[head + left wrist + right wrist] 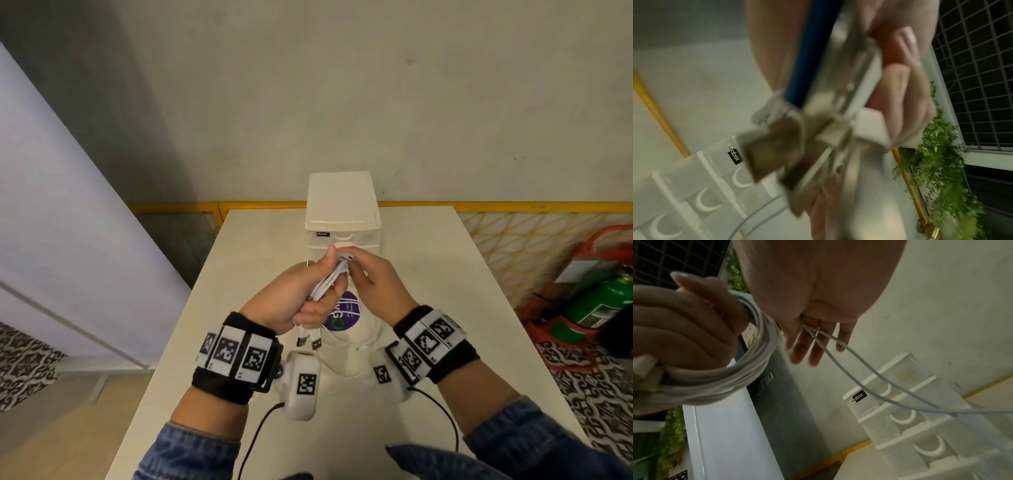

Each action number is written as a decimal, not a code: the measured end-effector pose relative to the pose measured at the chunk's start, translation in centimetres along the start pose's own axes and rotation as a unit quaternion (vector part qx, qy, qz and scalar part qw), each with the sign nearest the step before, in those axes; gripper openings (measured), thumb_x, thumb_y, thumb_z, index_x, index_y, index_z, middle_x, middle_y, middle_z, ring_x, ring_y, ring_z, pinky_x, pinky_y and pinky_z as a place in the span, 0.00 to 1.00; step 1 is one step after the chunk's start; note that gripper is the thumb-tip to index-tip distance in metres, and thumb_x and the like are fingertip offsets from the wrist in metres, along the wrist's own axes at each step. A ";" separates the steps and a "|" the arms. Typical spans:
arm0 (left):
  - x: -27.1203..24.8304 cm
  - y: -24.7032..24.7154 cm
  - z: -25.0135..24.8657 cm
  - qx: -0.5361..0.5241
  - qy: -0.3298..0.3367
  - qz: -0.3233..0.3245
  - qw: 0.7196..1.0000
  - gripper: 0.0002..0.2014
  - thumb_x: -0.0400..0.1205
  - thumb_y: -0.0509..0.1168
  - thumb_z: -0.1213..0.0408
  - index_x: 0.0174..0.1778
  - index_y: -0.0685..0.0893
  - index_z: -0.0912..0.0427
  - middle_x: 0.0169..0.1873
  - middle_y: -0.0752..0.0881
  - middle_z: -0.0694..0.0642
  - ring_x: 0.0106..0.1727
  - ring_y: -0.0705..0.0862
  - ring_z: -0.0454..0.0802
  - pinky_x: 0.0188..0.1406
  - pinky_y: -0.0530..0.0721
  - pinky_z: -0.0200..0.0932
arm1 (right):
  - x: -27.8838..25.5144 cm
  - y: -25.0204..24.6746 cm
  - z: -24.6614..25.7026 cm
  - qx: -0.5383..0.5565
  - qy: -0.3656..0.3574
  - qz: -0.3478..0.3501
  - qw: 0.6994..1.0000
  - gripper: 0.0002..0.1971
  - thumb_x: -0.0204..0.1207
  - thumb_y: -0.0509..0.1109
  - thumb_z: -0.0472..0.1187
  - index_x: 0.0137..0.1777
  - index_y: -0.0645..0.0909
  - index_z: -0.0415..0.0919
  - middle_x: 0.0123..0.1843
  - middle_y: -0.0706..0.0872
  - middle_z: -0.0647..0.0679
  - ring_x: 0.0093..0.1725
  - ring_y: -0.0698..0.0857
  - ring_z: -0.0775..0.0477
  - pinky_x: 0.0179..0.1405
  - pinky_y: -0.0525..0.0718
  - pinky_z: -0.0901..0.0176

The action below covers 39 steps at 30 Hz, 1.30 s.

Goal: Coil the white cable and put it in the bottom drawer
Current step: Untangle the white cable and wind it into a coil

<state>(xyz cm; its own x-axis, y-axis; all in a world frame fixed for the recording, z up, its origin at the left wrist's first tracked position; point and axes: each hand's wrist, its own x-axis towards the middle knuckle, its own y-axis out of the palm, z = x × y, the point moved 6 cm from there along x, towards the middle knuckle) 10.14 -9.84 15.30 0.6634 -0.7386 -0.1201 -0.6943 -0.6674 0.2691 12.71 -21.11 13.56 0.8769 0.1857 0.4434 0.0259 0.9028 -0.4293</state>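
1. The left hand (291,298) gripped the white cable (330,279) as a bundle of loops, fingers curled round it; the bundle's long axis ran from near the wrist up and away toward the drawer unit (342,212), above the table (445,274).
2. Two metal plugs (310,341) hung from the bundle's near end, pointing down toward the person.
3. The right hand (373,284) pinched the bundle's far end between thumb and fingers; in the right wrist view two loose strands (849,368) left its fingers (813,352) and trailed toward the drawers.
4. The drawer unit stood upright at the table's far edge; its drawers looked closed; a purple round label (347,313) showed beneath the hands.
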 end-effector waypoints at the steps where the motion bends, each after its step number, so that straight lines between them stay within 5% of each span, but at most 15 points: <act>1: 0.0 -0.1 0.2 0.003 -0.005 -0.001 1.000 0.27 0.79 0.51 0.38 0.37 0.76 0.62 0.12 0.63 0.49 0.10 0.58 0.41 0.12 0.63 0.28 | 0.1 -0.2 -0.2 0.008 0.001 -0.016 1.000 0.14 0.80 0.56 0.40 0.60 0.80 0.43 0.50 0.88 0.45 0.47 0.84 0.55 0.50 0.81 0.64; 5: 0.1 -0.2 0.5 -0.025 0.008 0.005 1.000 0.27 0.80 0.49 0.38 0.37 0.75 0.61 0.12 0.64 0.48 0.10 0.59 0.41 0.12 0.62 0.29 | 0.2 -0.9 -0.8 -0.044 -0.013 -0.041 0.998 0.14 0.80 0.56 0.46 0.55 0.81 0.45 0.48 0.86 0.56 0.46 0.83 0.63 0.47 0.77 0.72; 10: 0.7 -0.8 -1.0 -0.224 0.153 0.037 0.962 0.31 0.79 0.44 0.36 0.40 0.75 0.64 0.13 0.70 0.46 0.10 0.66 0.38 0.10 0.60 0.31 | -1.9 2.0 -4.4 -0.078 0.082 0.013 0.993 0.08 0.84 0.54 0.43 0.46 0.74 0.49 0.30 0.77 0.61 0.30 0.78 0.64 0.32 0.71 0.67; 15: 0.4 -4.1 -1.6 -0.322 0.262 -0.113 0.903 0.32 0.78 0.41 0.32 0.38 0.74 0.60 0.14 0.69 0.46 0.12 0.66 0.39 0.13 0.65 0.33 | -5.6 5.2 -7.8 -0.091 0.173 0.109 0.975 0.13 0.84 0.54 0.40 0.48 0.80 0.38 0.42 0.86 0.47 0.44 0.83 0.44 0.46 0.74 0.54; 19: 0.5 -6.0 -0.6 -0.301 0.269 -0.261 0.877 0.27 0.79 0.44 0.34 0.40 0.73 0.56 0.18 0.67 0.47 0.16 0.64 0.41 0.20 0.65 0.34 | -6.8 6.3 -7.6 -0.059 0.179 0.138 0.972 0.13 0.83 0.57 0.42 0.54 0.83 0.41 0.39 0.81 0.64 0.38 0.79 0.64 0.44 0.74 0.65; 23: 0.7 -7.1 0.3 -0.207 0.252 -0.376 0.867 0.20 0.85 0.47 0.42 0.43 0.71 0.56 0.20 0.69 0.49 0.18 0.66 0.45 0.20 0.69 0.37 | -6.6 7.4 -5.9 -0.032 0.154 0.169 0.973 0.14 0.80 0.64 0.45 0.62 0.83 0.45 0.57 0.86 0.57 0.56 0.81 0.64 0.58 0.73 0.80; 26: 0.3 -7.1 0.3 -0.006 0.245 -0.437 0.865 0.13 0.88 0.48 0.54 0.43 0.71 0.57 0.23 0.73 0.54 0.20 0.69 0.47 0.22 0.71 0.42 | -5.7 7.4 -4.6 -0.026 0.144 0.163 0.976 0.13 0.77 0.66 0.52 0.58 0.85 0.51 0.56 0.90 0.53 0.55 0.86 0.60 0.60 0.79 0.67; 30: 0.0 -6.9 0.1 0.153 0.252 -0.444 0.846 0.10 0.87 0.53 0.64 0.40 0.72 0.60 0.25 0.72 0.56 0.21 0.70 0.42 0.22 0.71 0.39 | -4.8 6.2 -3.6 -0.054 0.135 0.168 0.975 0.10 0.76 0.68 0.51 0.53 0.87 0.53 0.49 0.91 0.55 0.49 0.86 0.60 0.54 0.81 0.63; 32: 0.3 -7.5 0.7 0.214 0.239 -0.423 0.847 0.09 0.85 0.58 0.60 0.42 0.74 0.61 0.26 0.74 0.54 0.24 0.72 0.41 0.25 0.73 0.38 | -4.6 5.4 -3.4 -0.075 0.130 0.156 0.976 0.09 0.76 0.67 0.51 0.49 0.86 0.52 0.42 0.91 0.53 0.43 0.86 0.55 0.49 0.84 0.53; 35: 1.0 -8.4 2.4 0.338 0.174 -0.388 0.840 0.09 0.79 0.61 0.49 0.40 0.75 0.49 0.28 0.78 0.51 0.28 0.77 0.48 0.30 0.78 0.48 | -4.1 4.4 -2.5 -0.100 0.113 0.142 0.978 0.09 0.77 0.66 0.49 0.46 0.87 0.49 0.38 0.89 0.49 0.39 0.84 0.51 0.44 0.82 0.49; 39: 1.7 -7.2 4.3 0.375 0.099 -0.326 0.862 0.24 0.82 0.57 0.44 0.38 0.76 0.65 0.21 0.79 0.54 0.19 0.76 0.48 0.25 0.78 0.50 | -2.9 2.4 -0.8 -0.103 0.093 0.080 0.987 0.05 0.73 0.71 0.49 0.41 0.87 0.51 0.38 0.90 0.54 0.39 0.85 0.56 0.43 0.82 0.55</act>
<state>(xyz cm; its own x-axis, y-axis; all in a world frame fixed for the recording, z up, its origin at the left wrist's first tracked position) 15.10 -6.72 9.06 0.9637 -0.2023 0.1742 -0.0916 -0.8634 -0.4962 10.64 -19.81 10.61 0.9504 0.2268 0.2129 -0.0393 0.7665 -0.6411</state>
